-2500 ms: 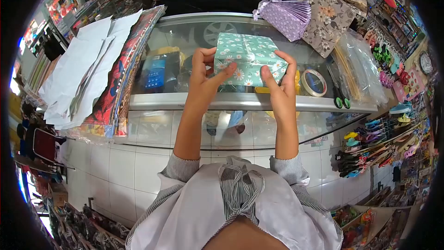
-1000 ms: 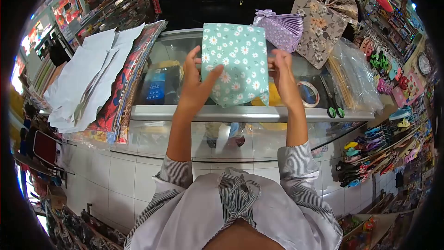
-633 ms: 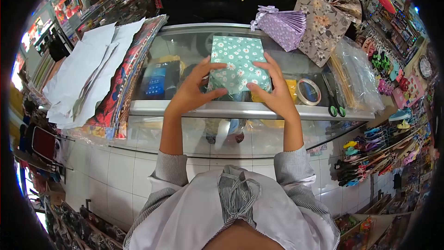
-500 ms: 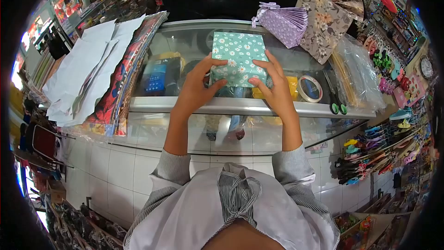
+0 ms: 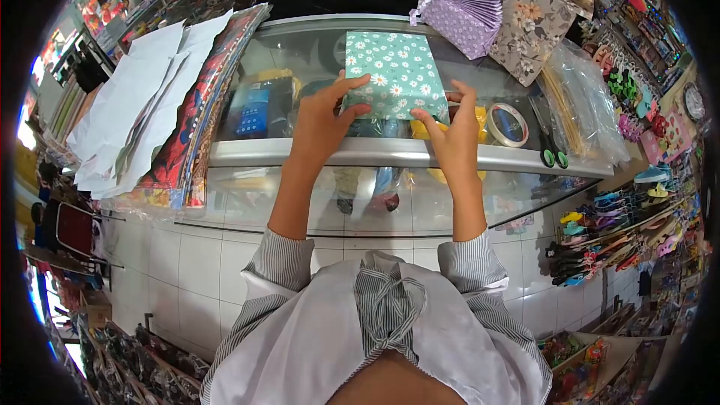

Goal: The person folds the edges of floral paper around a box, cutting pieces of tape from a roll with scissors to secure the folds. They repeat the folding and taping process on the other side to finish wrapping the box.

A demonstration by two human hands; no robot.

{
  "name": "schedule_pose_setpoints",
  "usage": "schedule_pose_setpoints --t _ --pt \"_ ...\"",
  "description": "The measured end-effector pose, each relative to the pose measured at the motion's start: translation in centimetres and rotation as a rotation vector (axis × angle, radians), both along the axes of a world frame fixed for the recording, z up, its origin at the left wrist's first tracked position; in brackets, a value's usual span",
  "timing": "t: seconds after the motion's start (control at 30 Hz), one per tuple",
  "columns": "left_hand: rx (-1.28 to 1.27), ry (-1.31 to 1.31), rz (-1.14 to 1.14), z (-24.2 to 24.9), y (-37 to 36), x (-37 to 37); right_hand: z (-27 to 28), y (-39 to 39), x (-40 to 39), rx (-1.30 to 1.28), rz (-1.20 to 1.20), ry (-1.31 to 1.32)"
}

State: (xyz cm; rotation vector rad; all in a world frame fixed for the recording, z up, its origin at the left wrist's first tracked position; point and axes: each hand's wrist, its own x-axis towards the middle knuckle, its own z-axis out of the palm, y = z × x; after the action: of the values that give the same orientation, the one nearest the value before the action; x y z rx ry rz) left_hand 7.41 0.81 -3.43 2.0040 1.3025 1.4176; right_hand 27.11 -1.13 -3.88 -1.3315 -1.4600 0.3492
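A box wrapped in green daisy paper (image 5: 396,67) rests on the glass counter (image 5: 292,148). My left hand (image 5: 324,116) is at its left side, with fingers over the top edge and the thumb along the near edge, so it grips that side. At the near right corner, my right hand (image 5: 456,129) has its thumb against the box and its fingers spread apart, raised beside the right side. A tape roll (image 5: 508,125) and black scissors with green handles (image 5: 553,156) lie to the right of my right hand.
White paper sheets (image 5: 135,97) lie on patterned wrapping paper (image 5: 196,116) at the left. A purple pleated package (image 5: 469,22) and a brown floral one (image 5: 531,19) stand behind at the right. Sticks (image 5: 568,109) and clear plastic (image 5: 600,116) lie near the right end.
My right hand's fingers have come off the top of the box and now spread beside it. The left hand stays at the left side. The whole view has shifted slightly.
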Motion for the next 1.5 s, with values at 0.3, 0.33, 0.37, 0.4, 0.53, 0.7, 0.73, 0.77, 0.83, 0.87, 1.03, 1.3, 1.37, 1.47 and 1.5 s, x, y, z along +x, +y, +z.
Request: schedule_pose_setpoints --t 0.3,0.33,0.37,0.4,0.53,0.7,0.73,0.77,0.83,0.87,1.03,1.3,1.37,1.47,1.5 --pt "0.126 -0.574 0.079 2.2 -1.0 1.6 1.5 1.5 -0.7 0.360 0.133 0.430" --pt "0.112 -0.551 0.128 2.4 -1.3 1.7 1.8 1.6 -0.7 0.383 0.168 0.520" --pt "0.113 -0.582 0.138 2.5 -1.5 1.9 2.1 1.5 -0.8 0.373 0.134 0.559" --pt "0.115 -0.614 0.147 2.7 -1.6 2.2 2.6 1.3 -1.0 0.404 0.129 0.592" --pt "0.185 -0.669 0.201 2.7 -1.6 3.0 4.1 0.4 -2.2 0.558 0.101 0.645" --pt "0.586 -0.529 0.296 3.6 -0.7 4.4 4.9 0.9 -2.4 0.710 -0.037 0.446" --pt "0.604 -0.509 0.277 3.4 -0.3 4.5 4.8 1.0 -2.3 0.700 -0.077 0.383" --pt "0.622 -0.489 0.259 3.2 0.1 4.7 4.5 1.2 -2.1 0.690 -0.118 0.320" --pt "0.598 -0.471 0.253 2.9 0.2 5.1 4.5 1.3 -2.1 0.669 -0.185 0.220" --pt "0.586 -0.463 0.249 2.8 0.3 5.3 4.3 1.4 -1.9 0.660 -0.183 0.194" --pt "0.639 -0.263 0.294 2.9 0.9 5.1 4.0 1.7 -1.3 0.640 -0.171 0.064" --pt "0.665 -0.092 0.244 3.4 0.7 5.4 4.5 1.4 -2.0 0.622 -0.152 -0.107" --pt "0.617 -0.107 0.217 3.2 0.8 5.1 4.6 1.4 -1.9 0.589 -0.139 -0.092" --pt "0.573 -0.036 0.244 3.1 1.1 4.2 4.9 1.8 -1.3 0.567 -0.112 -0.104" --pt "0.583 -0.068 0.213 3.2 1.3 4.0 5.0 1.8 -1.1 0.557 -0.098 -0.106"
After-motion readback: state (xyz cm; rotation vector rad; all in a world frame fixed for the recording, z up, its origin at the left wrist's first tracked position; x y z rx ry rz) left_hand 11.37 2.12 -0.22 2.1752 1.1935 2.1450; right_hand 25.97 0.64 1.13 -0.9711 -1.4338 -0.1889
